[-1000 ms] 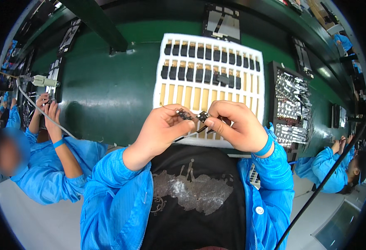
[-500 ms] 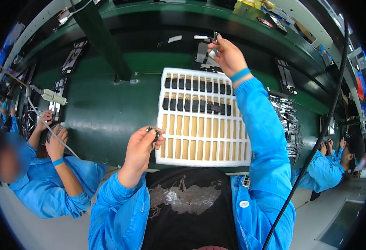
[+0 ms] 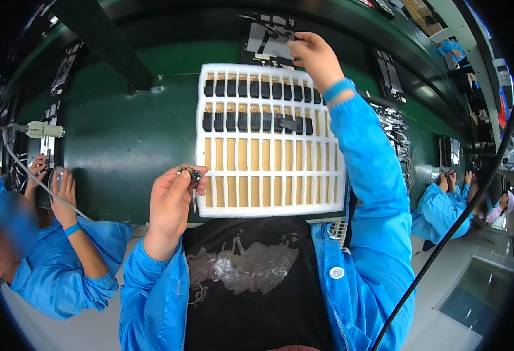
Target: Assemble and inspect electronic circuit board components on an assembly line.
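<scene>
My left hand (image 3: 172, 202) is closed in a pinch on a small black electronic part (image 3: 190, 174), beside the lower left edge of a white foam tray (image 3: 201, 117). My right hand (image 3: 317, 58) reaches past the tray's far edge. Its fingers look loosely apart at the right side of a flat grey panel (image 3: 260, 32) with a dark strip on it. Part of the fingertips is hard to make out. Black ribbed parts (image 3: 242, 121) fill most slots of the tray's two far rows. Another dark piece (image 3: 287, 123) lies across the second row. The two near rows show tan slot bottoms.
Thin metallic strips (image 3: 391, 126) are heaped right of the tray, near another grey panel (image 3: 390, 76). A green post (image 3: 111, 47) stands at the far left. A black cable (image 3: 444, 240) crosses the right side. A co-worker's hands (image 3: 64, 196) work at left; another person (image 3: 444, 205) sits at right.
The view has shifted, so the tray sits higher and further left. My right hand has come down to the panel's right side; the small dark part between its fingertips no longer shows. My left hand keeps its part.
</scene>
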A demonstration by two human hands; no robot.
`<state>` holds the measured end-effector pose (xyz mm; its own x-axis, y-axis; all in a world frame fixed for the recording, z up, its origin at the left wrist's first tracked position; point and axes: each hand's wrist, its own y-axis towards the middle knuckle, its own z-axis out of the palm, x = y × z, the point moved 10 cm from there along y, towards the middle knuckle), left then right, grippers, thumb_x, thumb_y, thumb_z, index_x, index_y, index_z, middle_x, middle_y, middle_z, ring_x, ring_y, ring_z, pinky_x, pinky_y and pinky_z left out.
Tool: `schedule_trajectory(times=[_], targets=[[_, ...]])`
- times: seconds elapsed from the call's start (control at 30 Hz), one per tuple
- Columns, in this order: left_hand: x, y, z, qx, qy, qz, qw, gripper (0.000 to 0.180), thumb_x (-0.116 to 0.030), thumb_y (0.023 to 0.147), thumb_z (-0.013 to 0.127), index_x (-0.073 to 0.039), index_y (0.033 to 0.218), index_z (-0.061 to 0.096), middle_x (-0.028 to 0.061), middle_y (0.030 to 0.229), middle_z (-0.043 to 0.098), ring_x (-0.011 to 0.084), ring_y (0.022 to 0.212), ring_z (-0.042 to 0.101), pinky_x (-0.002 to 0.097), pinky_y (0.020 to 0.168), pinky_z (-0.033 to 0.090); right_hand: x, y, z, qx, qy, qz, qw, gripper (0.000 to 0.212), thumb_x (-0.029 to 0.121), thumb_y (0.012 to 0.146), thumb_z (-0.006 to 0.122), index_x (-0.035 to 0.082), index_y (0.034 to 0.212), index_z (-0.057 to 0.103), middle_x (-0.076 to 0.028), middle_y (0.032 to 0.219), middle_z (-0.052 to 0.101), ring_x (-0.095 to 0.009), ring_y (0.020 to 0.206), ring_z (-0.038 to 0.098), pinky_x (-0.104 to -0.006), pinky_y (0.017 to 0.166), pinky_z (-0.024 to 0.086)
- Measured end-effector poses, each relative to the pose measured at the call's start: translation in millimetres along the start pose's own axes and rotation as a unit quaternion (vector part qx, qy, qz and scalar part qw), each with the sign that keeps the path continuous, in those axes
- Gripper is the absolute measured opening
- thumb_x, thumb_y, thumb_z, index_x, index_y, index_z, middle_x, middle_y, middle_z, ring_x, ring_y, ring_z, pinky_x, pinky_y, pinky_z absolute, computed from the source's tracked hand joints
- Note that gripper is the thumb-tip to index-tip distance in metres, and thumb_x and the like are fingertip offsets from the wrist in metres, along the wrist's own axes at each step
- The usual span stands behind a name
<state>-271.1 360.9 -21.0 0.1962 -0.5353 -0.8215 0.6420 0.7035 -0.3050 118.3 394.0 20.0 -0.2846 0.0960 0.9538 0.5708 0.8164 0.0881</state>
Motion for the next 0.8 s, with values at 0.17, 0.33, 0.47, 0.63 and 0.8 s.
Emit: schedule_trajectory(times=[0.17, 0.33, 0.47, 0.63, 0.8], targets=[[-6, 0, 20, 0.036, 0.018, 0.015, 0.999, 0.031, -0.015, 0.102, 0.048, 0.009, 0.109, 0.065, 0.0117, 0.093, 0.067, 0.0150, 0.086, 0.057, 0.0316, 0.082, 0.046, 51, -137, 25, 0.105, -0.371, -0.215, 0.897, 0.022, 0.016, 0.082, 0.075, 0.004, 0.100, 0.069, -0.009, 0.095, 0.066, -0.025, 0.091, 0.062, -0.0375, 0.081, 0.050], [0, -2, 41, 0.064, 0.039, 0.007, 0.997, 0.030, -0.017, 0.101, 0.049, 0.008, 0.108, 0.063, 0.0111, 0.092, 0.065, 0.0158, 0.085, 0.056, 0.0316, 0.080, 0.046, 41, -179, 38, 0.066, -0.487, -0.300, 0.818, 0.023, 0.015, 0.080, 0.067, 0.005, 0.100, 0.068, -0.007, 0.093, 0.062, -0.025, 0.089, 0.058, -0.0374, 0.078, 0.046], [4, -8, 48, 0.059, 0.058, 0.009, 0.997, 0.029, -0.017, 0.100, 0.049, 0.008, 0.108, 0.061, 0.0110, 0.092, 0.062, 0.0162, 0.086, 0.056, 0.0318, 0.079, 0.045, 38, -195, 47, 0.011, -0.567, -0.345, 0.748, 0.027, 0.012, 0.078, 0.056, 0.002, 0.101, 0.066, -0.005, 0.093, 0.059, -0.021, 0.089, 0.055, -0.0333, 0.076, 0.043], [9, -11, 53, 0.052, 0.049, 0.006, 0.997, 0.030, -0.017, 0.100, 0.049, 0.008, 0.109, 0.063, 0.0112, 0.093, 0.064, 0.0157, 0.085, 0.056, 0.0305, 0.079, 0.046, 32, -192, 49, 0.022, -0.588, -0.321, 0.742, 0.027, 0.012, 0.077, 0.066, 0.005, 0.103, 0.067, -0.003, 0.097, 0.062, -0.021, 0.091, 0.057, -0.0346, 0.076, 0.045], [10, -16, 60, 0.071, 0.059, 0.009, 0.996, 0.031, -0.016, 0.101, 0.049, 0.008, 0.110, 0.066, 0.0103, 0.097, 0.067, 0.0137, 0.085, 0.056, 0.0281, 0.081, 0.045, 40, -194, 39, -0.009, -0.550, -0.332, 0.766, 0.022, 0.012, 0.077, 0.068, 0.008, 0.098, 0.069, -0.003, 0.101, 0.065, -0.021, 0.096, 0.058, -0.0351, 0.079, 0.046]])
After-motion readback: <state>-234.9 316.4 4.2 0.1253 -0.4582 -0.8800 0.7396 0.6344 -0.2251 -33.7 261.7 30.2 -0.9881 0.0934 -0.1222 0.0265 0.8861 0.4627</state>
